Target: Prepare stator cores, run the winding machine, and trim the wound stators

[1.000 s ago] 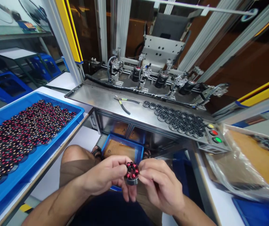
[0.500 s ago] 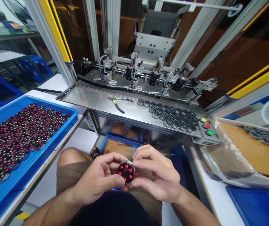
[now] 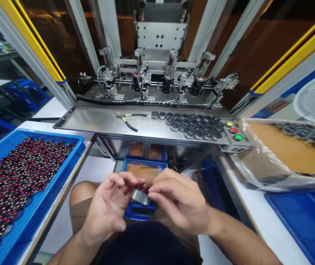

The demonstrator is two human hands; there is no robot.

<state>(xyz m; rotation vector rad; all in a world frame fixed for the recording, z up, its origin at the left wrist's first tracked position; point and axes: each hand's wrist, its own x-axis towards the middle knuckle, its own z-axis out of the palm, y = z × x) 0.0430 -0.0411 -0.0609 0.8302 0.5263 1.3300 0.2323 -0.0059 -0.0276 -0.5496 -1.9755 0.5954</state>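
Over my lap I see a small electric motor [image 3: 140, 197], tilted so its silver metal side faces me, with a bit of red winding showing at the top. My right hand [image 3: 181, 202] pinches the motor's right edge between thumb and fingertips. To its left, my left hand [image 3: 109, 206] is open, the thumb spread away and the fingers curled loosely behind the motor's upper left. Whether those fingertips touch it I cannot tell. A blue tray [image 3: 77, 141] on the left holds many red-wound stators [image 3: 27, 173]. Black-and-silver motor housings [image 3: 193, 125] lie grouped on the metal ledge.
Pliers [image 3: 128, 119] rest on the metal ledge [image 3: 96, 119]. Behind it stands a machine with several fixtures [image 3: 167, 84]. A button box [image 3: 234, 134] sits at the right end, beside a plastic-lined carton [image 3: 273, 147] and a blue bin [image 3: 298, 213].
My left thumb and fingers have come off the motor and spread. The motor has turned from showing its red windings to showing its silver side. The view has shifted too.
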